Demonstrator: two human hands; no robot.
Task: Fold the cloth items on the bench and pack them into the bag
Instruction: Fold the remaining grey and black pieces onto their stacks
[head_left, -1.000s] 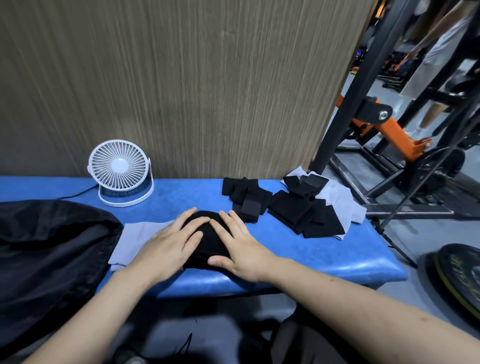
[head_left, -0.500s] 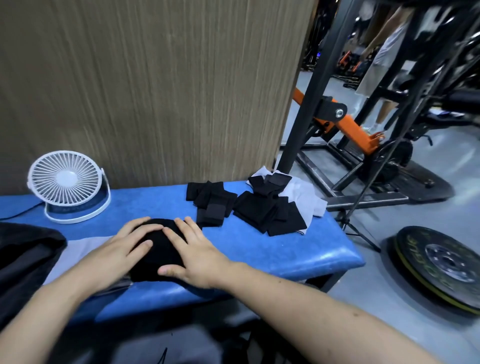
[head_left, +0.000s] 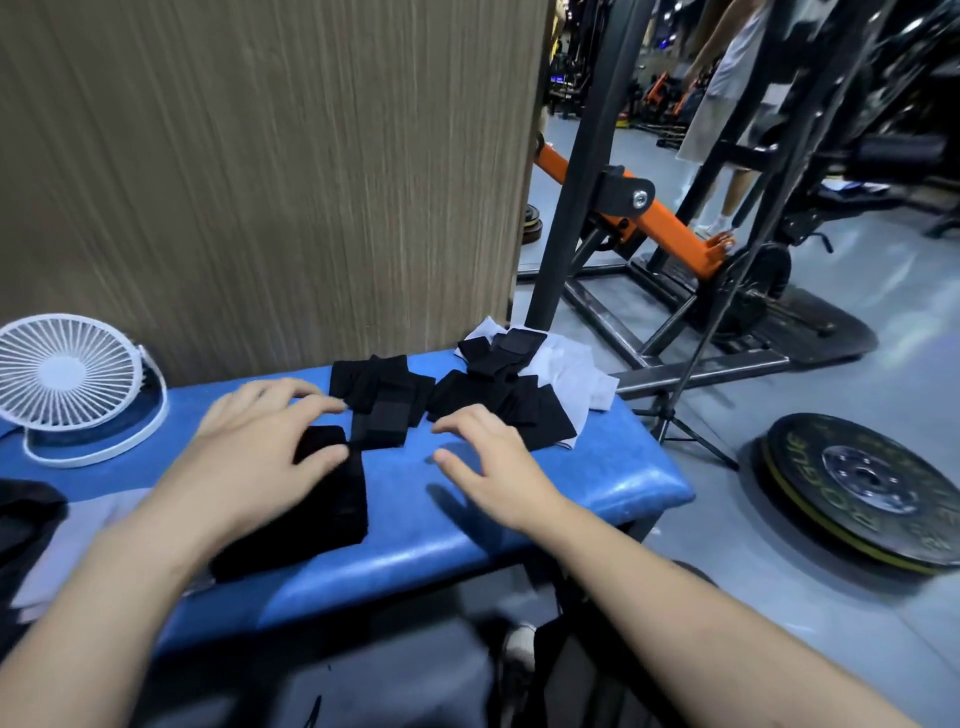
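Head view: a folded black cloth (head_left: 317, 514) lies at the near edge of the blue counter (head_left: 597, 478), with the left hand (head_left: 260, 452) resting on it, fingers spread and nearly flat. The right hand (head_left: 493, 462) hovers just right of it, fingers loosely bent, holding nothing. Beyond the fingertips sit two heaps of black pieces (head_left: 384, 400), the right one over a white cloth (head_left: 576, 374). Perhaps the bag (head_left: 23, 525) is the dark shape at far left. A white fan (head_left: 67, 379) stands behind.

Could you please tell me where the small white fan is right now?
In the head view, the white fan stands at the far left of the blue bench, against the wood-grain wall, left of the left hand.
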